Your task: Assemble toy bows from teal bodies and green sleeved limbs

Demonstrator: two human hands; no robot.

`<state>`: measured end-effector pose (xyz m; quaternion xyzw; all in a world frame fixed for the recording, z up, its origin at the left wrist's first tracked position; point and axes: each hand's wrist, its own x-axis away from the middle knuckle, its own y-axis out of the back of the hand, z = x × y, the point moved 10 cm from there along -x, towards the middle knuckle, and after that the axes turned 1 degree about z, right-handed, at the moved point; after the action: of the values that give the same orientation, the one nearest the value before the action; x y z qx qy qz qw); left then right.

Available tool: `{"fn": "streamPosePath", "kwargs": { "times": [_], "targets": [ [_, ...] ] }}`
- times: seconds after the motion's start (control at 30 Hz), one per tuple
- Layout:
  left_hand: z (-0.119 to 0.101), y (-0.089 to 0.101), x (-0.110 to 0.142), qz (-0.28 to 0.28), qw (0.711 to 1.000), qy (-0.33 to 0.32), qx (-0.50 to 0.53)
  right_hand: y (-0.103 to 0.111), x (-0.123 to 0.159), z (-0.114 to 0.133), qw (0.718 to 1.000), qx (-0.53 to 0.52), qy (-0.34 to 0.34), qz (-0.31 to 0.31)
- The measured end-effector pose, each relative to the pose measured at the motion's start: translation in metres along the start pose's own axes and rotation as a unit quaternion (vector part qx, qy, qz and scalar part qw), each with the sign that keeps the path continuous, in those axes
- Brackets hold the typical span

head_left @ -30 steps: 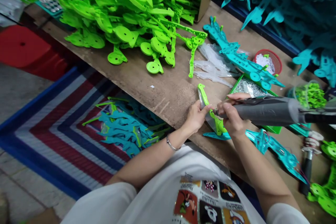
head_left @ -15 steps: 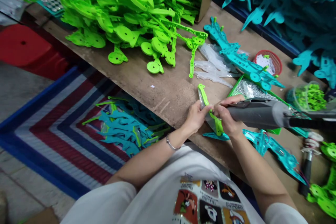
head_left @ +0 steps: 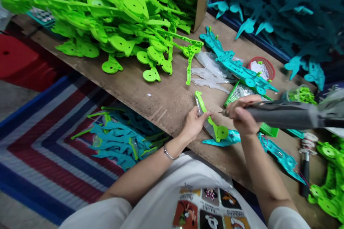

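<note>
My left hand (head_left: 194,123) pinches a lime-green plastic part (head_left: 214,126) that has a clear plastic piece (head_left: 208,127) along its underside. A dark grey electric screwdriver (head_left: 285,113) is gripped in my right hand (head_left: 245,116). Its thin tip points left toward the green part, with a small gap between them. Under and beyond my right hand lies a long teal plastic part (head_left: 282,157) with thin wires. Small metal screws fill a green tray (head_left: 233,94) just behind that hand.
Lime-green parts (head_left: 120,39) are heaped at the back left. Clear pieces (head_left: 211,73), another teal part (head_left: 231,59) and a red basket (head_left: 272,69) lie behind my hands. A black-handled tool (head_left: 305,171) rests at right. Below the table edge, a striped-lined bin (head_left: 61,128) holds teal-and-green pieces.
My right hand has drawn the screwdriver back to the right, away from the green part. More of that part's round end shows. The camera view has shifted slightly.
</note>
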<state>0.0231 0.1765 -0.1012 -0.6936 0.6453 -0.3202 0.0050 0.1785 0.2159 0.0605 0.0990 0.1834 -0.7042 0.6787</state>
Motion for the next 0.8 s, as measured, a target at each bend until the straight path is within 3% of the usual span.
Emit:
{"fn": "streamPosePath", "kwargs": {
  "times": [0.13, 0.27, 0.47, 0.8],
  "targets": [
    [-0.011, 0.002, -0.005, 0.0, 0.998, -0.014, 0.057, 0.062, -0.016, 0.009, 0.986, 0.003, 0.071, -0.152],
    [-0.021, 0.006, -0.018, -0.005, 0.996, 0.021, 0.082, 0.091, -0.019, -0.014, 0.976, 0.061, 0.047, -0.203],
    [-0.029, 0.011, -0.031, 0.001, 0.999, 0.034, 0.015, 0.096, -0.015, -0.034, 0.976, 0.071, 0.048, -0.199],
    [-0.025, 0.01, -0.038, -0.004, 0.998, 0.038, 0.056, 0.089, -0.024, -0.042, 0.984, 0.101, 0.001, -0.148]
  ]
}}
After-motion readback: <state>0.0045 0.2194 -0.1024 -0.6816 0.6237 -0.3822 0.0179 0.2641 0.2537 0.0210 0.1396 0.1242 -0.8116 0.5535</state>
